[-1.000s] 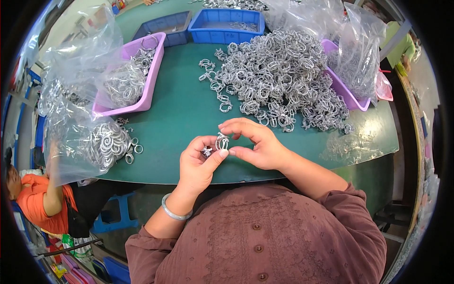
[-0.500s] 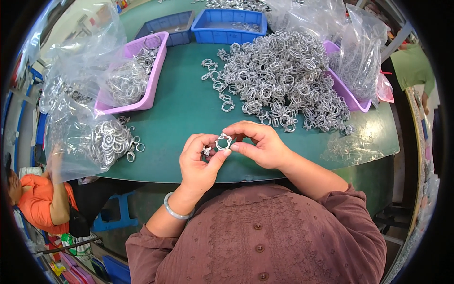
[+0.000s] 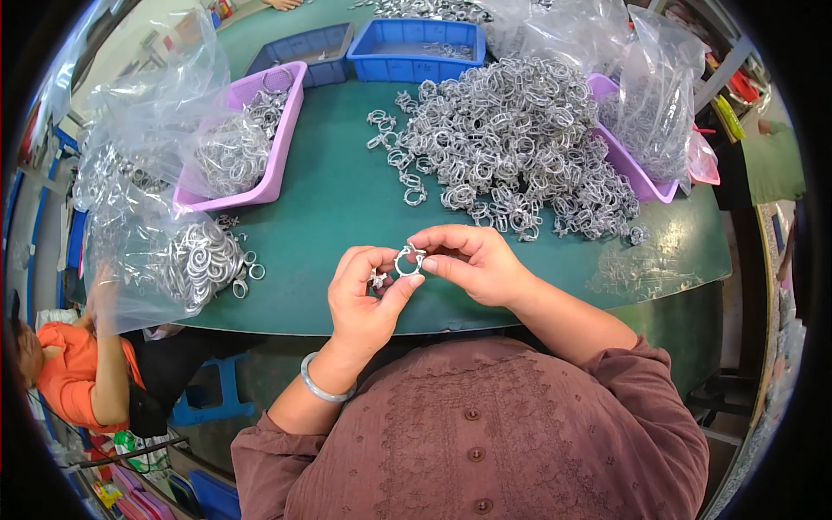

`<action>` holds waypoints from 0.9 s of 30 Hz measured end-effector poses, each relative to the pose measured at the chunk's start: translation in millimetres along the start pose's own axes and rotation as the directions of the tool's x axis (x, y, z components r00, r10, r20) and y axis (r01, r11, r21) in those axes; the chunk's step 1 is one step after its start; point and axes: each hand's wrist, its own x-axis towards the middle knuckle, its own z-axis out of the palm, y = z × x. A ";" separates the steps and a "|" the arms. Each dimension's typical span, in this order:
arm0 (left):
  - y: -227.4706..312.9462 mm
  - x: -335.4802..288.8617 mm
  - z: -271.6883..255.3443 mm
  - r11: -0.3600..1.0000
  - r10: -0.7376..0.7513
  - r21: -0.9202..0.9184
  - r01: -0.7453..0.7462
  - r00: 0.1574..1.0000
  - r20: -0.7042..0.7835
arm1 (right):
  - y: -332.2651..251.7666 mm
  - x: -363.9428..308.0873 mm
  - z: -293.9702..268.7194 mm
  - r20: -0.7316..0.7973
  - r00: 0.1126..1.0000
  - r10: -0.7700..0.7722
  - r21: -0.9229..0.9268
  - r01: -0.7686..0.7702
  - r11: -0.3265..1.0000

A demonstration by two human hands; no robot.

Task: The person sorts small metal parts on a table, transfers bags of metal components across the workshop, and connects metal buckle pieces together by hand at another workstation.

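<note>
Over the table's near edge, my left hand (image 3: pixel 366 295) pinches a small silver metal ring (image 3: pixel 401 263) with lugs on its rim between thumb and forefinger. A small silver metal piece (image 3: pixel 376 278) also sits in its curled fingers; its exact kind is not clear. My right hand (image 3: pixel 481 264) is closed at the ring's right side, with its thumb and forefinger on the rim. Beyond my hands lies a large heap of similar metal rings (image 3: pixel 511 139), several of them loose at its left edge.
On the green table (image 3: pixel 321 173) stand a pink basket (image 3: pixel 293 113) of metal parts, a blue tray (image 3: pixel 416 68), a grey-blue tray (image 3: pixel 325 71) and a pink basket (image 3: pixel 641 180). Plain rings (image 3: pixel 204 260) spill from a plastic bag at left. A person in orange (image 3: pixel 82 373) sits there.
My right thumb has shifted slightly on the ring, which has turned a little. Another person's hand now shows at the far table edge. The person in green at right has moved.
</note>
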 end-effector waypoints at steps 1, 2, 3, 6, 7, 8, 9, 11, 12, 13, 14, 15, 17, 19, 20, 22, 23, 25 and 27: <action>0.3 0.0 0.0 1.000 0.001 0.000 -0.001 1.000 0.001 | 0.4 -0.1 -0.2 0.000 1.000 -0.001 0.000 0.001 1.000; 0.5 -0.1 0.0 1.000 -0.002 0.001 0.002 1.000 0.002 | 0.7 -0.2 -0.5 0.005 1.000 0.004 0.010 -0.004 1.000; 0.8 -0.1 0.0 1.000 -0.005 0.001 0.005 1.000 0.004 | 0.7 -0.4 -0.7 0.010 1.000 0.009 0.020 -0.010 1.000; 1.3 0.0 -0.6 1.000 -0.010 0.006 0.010 1.000 0.007 | 0.5 -0.9 -0.3 0.007 1.000 0.024 0.049 -0.024 0.998; 1.5 0.1 -0.5 1.000 -0.009 0.006 0.009 1.000 0.008 | 0.5 -1.0 -0.5 0.006 1.000 0.023 0.049 -0.023 0.999; 1.7 0.3 -0.3 1.000 0.001 0.013 -0.001 1.000 0.006 | 0.7 -0.9 -0.9 0.008 1.000 0.021 0.041 -0.021 0.999; 1.8 0.4 -0.2 1.000 0.011 0.021 -0.011 1.000 0.004 | 0.7 -1.0 -1.1 0.011 1.000 0.020 0.032 -0.020 0.999; 1.8 0.4 -0.2 1.000 0.007 0.020 -0.007 1.000 0.005 | 0.3 -1.1 -1.3 0.014 1.000 0.020 0.034 -0.020 0.999; 1.9 0.3 -0.2 1.000 0.002 0.020 -0.002 1.000 0.005 | 0.2 -1.2 -1.4 0.018 1.000 0.021 0.034 -0.021 0.999; 2.1 0.5 -0.1 1.000 0.003 0.020 -0.003 1.000 0.006 | 0.4 -1.2 -1.8 0.017 1.000 0.020 0.034 -0.020 0.999; 2.4 0.6 0.0 1.000 0.000 0.021 0.000 1.000 0.007 | 1.0 -1.2 -2.3 0.020 1.000 0.021 0.034 -0.022 0.999; 2.6 0.8 0.2 1.000 -0.003 0.022 0.003 1.000 0.007 | 1.2 -1.2 -2.7 0.023 0.999 0.023 0.033 -0.024 0.999; 1.7 0.7 0.4 1.000 -0.008 0.014 0.008 1.000 0.009 | 0.5 -1.1 -2.5 0.026 0.999 0.026 0.036 -0.027 0.999; 0.7 0.5 0.4 1.000 -0.013 0.006 0.013 1.000 0.009 | 0.2 -0.9 -2.4 0.030 0.999 0.030 0.040 -0.031 0.999; 0.4 0.3 0.4 1.000 -0.018 -0.001 0.018 1.000 0.010 | 0.3 -0.8 -2.5 0.030 0.999 0.029 0.036 -0.030 0.999; 0.1 0.2 0.4 1.000 -0.023 -0.008 0.023 1.000 0.009 | 0.8 -0.6 -2.7 0.033 0.999 0.027 0.033 -0.028 0.999; -0.1 0.2 0.7 0.999 -0.033 -0.021 0.034 0.999 0.013 | 1.3 -0.6 -2.7 0.029 0.999 0.032 0.034 -0.033 0.999; 0.6 0.0 0.1 0.999 -0.043 -0.030 0.044 0.999 0.016 | 1.3 -0.6 -3.0 0.029 0.999 0.034 0.038 -0.035 0.999; 2.4 -0.3 -1.1 0.997 -0.069 -0.035 0.071 0.996 0.065 | 0.5 -0.7 -3.7 0.027 0.998 0.060 -0.010 -0.059 0.998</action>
